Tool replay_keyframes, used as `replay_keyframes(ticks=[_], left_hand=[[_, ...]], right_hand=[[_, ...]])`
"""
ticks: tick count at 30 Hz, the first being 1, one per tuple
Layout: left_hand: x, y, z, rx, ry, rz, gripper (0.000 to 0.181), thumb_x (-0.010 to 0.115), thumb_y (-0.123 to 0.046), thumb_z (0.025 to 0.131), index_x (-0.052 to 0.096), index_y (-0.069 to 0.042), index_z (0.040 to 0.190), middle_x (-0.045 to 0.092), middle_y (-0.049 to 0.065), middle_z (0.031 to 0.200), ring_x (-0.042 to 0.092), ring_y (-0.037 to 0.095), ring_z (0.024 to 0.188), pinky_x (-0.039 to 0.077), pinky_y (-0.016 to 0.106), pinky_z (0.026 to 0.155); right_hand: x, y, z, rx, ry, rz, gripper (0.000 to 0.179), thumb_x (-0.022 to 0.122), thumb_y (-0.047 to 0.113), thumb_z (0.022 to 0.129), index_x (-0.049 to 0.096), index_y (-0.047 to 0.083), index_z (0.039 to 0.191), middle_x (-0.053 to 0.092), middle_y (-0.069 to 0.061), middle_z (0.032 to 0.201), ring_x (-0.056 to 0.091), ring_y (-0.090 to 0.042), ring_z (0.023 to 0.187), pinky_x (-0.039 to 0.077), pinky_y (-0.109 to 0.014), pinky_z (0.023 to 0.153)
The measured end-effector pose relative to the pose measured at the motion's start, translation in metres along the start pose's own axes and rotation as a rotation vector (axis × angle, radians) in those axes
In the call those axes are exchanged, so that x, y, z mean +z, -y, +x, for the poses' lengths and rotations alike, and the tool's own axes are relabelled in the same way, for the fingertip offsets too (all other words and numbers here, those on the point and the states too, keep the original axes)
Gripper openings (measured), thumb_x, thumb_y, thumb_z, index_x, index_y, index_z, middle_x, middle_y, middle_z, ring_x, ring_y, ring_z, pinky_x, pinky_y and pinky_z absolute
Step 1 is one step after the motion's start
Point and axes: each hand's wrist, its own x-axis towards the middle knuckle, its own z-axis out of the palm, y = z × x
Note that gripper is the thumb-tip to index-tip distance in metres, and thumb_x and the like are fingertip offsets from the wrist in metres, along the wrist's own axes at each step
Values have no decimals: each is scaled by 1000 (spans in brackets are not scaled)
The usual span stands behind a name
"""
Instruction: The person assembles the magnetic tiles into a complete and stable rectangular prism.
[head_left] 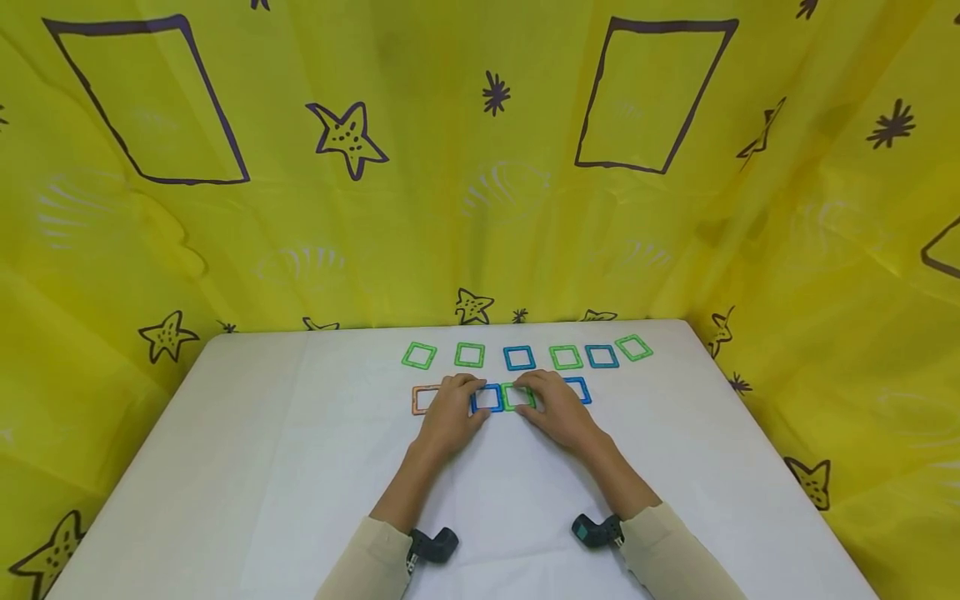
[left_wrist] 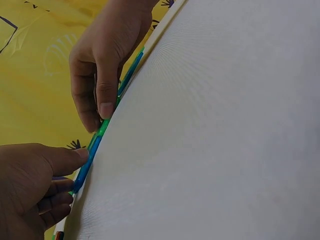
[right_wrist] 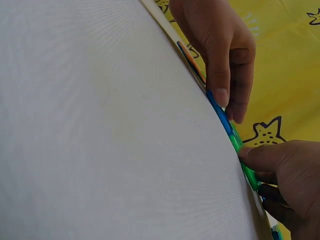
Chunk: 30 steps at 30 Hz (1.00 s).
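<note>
In the head view a blue square magnetic tile (head_left: 487, 409) with an open centre lies flat on the table, edge to edge with a green square magnetic tile (head_left: 505, 398). My left hand (head_left: 452, 417) holds the blue one, thumb at its near edge and fingers at the far edge. The green one is pinched the same way by my right hand (head_left: 561, 410). Both wrist views show the thumbs on the blue tile (left_wrist: 87, 167) and the green tile (right_wrist: 244, 162). An orange tile (head_left: 415, 401) lies left of my left hand, partly covered by it.
Another blue tile (head_left: 585, 389) lies behind my right hand, partly hidden. Farther back is a spaced row of several green and blue tiles, from a green tile (head_left: 421, 345) to a tilted green tile (head_left: 635, 337). A yellow patterned curtain (head_left: 420, 233) hangs around the white table (head_left: 262, 467).
</note>
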Motion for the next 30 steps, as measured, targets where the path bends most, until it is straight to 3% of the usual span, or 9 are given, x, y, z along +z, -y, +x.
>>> replay_keyframes(ticks=[9, 24, 30], left_hand=[[0, 2, -3, -8, 0, 6, 46, 79, -22, 97, 68, -8, 139, 60, 9, 143, 52, 27, 131, 46, 42, 114], [1, 3, -4, 32, -8, -7, 51, 79, -22, 96, 64, -7, 142, 58, 11, 146, 50, 30, 135, 44, 44, 115], [0, 3, -4, 15, 2, -23, 52, 79, -20, 97, 63, -8, 144, 56, 10, 149, 48, 30, 140, 42, 44, 117]], right_hand=[[4, 0, -1, -16, -9, 12, 39, 80, 20, 96, 71, 10, 132, 65, -8, 139, 54, -32, 134, 44, -49, 114], [8, -5, -3, -31, -44, -6, 38, 80, 18, 96, 70, 10, 132, 63, -9, 141, 54, -32, 132, 47, -48, 112], [8, -4, -3, -25, -33, 0, 39, 79, 18, 97, 69, 9, 133, 62, -9, 141, 53, -32, 133, 46, -48, 114]])
